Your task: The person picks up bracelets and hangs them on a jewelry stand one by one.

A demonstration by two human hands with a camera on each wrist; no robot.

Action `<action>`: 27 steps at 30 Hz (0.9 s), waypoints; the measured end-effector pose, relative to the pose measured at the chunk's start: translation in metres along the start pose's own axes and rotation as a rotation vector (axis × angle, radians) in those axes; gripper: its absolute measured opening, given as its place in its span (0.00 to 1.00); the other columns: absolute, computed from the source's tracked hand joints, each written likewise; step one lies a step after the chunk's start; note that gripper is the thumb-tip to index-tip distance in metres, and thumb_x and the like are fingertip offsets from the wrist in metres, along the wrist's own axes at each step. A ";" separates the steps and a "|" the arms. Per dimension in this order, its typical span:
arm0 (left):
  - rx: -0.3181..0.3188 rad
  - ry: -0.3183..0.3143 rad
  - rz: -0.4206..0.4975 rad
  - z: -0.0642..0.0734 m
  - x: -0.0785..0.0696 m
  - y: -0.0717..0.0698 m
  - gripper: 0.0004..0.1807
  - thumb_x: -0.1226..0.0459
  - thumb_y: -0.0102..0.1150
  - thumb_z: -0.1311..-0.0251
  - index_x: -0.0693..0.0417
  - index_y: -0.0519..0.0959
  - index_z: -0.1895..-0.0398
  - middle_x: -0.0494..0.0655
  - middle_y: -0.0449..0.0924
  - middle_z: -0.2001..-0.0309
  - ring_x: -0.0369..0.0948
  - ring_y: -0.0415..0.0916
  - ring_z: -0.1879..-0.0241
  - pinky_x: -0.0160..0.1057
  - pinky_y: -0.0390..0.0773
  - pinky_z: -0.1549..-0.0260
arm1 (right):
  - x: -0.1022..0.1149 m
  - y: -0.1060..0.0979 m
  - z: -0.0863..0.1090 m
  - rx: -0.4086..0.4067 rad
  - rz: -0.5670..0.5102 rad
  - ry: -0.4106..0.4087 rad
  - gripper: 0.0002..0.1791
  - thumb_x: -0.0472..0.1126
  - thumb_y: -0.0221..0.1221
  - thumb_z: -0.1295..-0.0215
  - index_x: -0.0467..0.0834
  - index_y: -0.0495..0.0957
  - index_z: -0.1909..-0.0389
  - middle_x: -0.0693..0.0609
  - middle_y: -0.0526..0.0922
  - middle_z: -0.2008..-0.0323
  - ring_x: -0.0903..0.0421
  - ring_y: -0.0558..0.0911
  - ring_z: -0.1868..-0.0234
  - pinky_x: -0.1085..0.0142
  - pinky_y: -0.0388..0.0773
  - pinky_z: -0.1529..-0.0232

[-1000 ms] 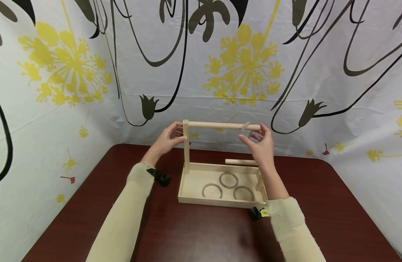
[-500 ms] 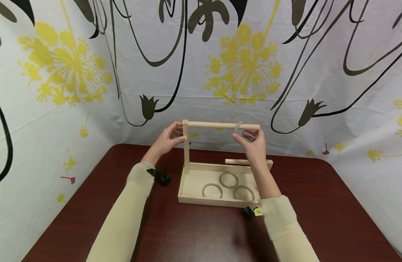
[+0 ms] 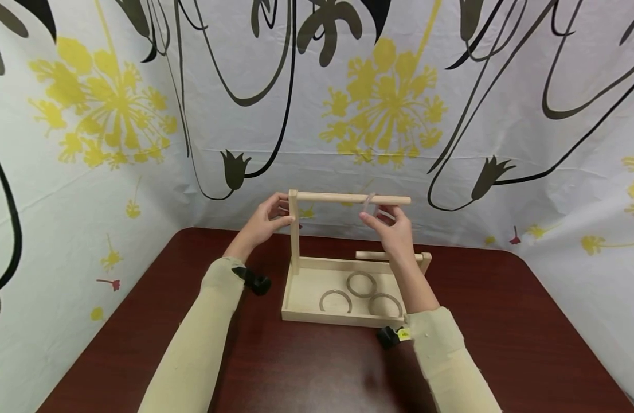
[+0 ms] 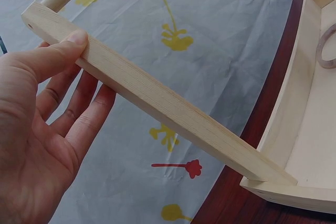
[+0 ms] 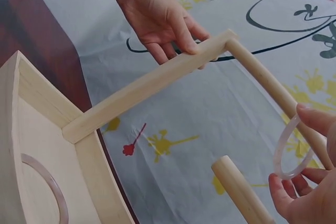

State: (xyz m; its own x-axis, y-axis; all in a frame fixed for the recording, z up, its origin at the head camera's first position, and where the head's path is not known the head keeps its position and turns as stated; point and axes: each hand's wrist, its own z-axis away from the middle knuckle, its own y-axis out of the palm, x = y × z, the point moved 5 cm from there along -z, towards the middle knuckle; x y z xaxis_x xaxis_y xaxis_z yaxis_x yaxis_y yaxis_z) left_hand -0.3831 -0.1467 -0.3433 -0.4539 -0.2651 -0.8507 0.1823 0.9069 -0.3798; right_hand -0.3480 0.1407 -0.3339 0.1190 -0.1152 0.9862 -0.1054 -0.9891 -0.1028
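Up at the long, round, pale wooden rod (image 3: 327, 197), the whitish, translucent, plastic-looking ring (image 5: 279, 153) is pinched between the thumb and fingers of the right hand (image 3: 396, 229); the rod appears to be encircled by it, short of the free right end. Across the way, the tall, squared, pale wooden post (image 4: 157, 97) is gripped near its top by the left hand (image 3: 262, 222), thumb in front, fingers behind, above the back left corner of the shallow, rectangular, pale wooden tray (image 3: 337, 319). Here's the danger: the rod is supported at one end only, so if the post is released mid-push, the whole frame could be rocked, or the tray shoved towards an edge of the dark red-brown table (image 3: 296, 367). If the ring is tilted, it could be jammed against the rod; if it is pulled rightward, it could be lost off the unguarded end. And lower down, the shorter, round, pale wooden rod (image 3: 371, 254), carried at the tray's right edge, could be knocked by a dropped forearm. A slipped ring could be bounced onto the three matching translucent rings (image 3: 361, 273) strewn inside the tray's front and back edges.
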 end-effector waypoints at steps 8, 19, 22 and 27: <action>0.000 -0.003 0.020 0.001 0.001 0.001 0.20 0.71 0.58 0.32 0.64 0.68 0.39 0.66 0.74 0.45 0.60 0.75 0.46 0.55 0.75 0.44 | 0.000 0.011 0.000 0.029 -0.053 0.010 0.38 0.47 0.67 0.36 0.44 0.65 0.28 0.46 0.65 0.28 0.49 0.68 0.28 0.54 0.68 0.30; 0.001 0.010 0.021 0.001 0.000 0.002 0.21 0.71 0.57 0.32 0.64 0.68 0.38 0.66 0.73 0.44 0.59 0.75 0.45 0.55 0.76 0.44 | -0.002 0.013 0.000 0.047 -0.028 0.002 0.38 0.48 0.67 0.36 0.45 0.63 0.28 0.45 0.65 0.28 0.48 0.67 0.28 0.53 0.68 0.30; 0.001 0.014 0.015 0.001 -0.001 0.002 0.21 0.71 0.57 0.32 0.63 0.68 0.38 0.66 0.73 0.44 0.58 0.75 0.46 0.55 0.76 0.44 | -0.002 0.012 0.001 0.053 -0.032 -0.016 0.38 0.48 0.66 0.36 0.45 0.63 0.28 0.44 0.65 0.28 0.48 0.68 0.28 0.53 0.68 0.29; 0.000 0.011 0.021 0.001 0.000 0.002 0.21 0.71 0.57 0.32 0.63 0.68 0.38 0.66 0.73 0.44 0.59 0.75 0.46 0.56 0.75 0.44 | -0.003 0.010 0.000 0.059 -0.061 -0.035 0.34 0.45 0.65 0.35 0.44 0.64 0.31 0.43 0.68 0.31 0.48 0.70 0.31 0.56 0.68 0.30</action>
State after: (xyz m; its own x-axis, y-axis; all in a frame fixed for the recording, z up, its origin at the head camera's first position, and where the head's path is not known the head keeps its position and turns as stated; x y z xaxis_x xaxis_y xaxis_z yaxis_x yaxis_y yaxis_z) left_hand -0.3821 -0.1452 -0.3439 -0.4599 -0.2420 -0.8544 0.1916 0.9124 -0.3616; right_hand -0.3492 0.1309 -0.3380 0.1583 -0.0571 0.9857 -0.0387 -0.9979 -0.0516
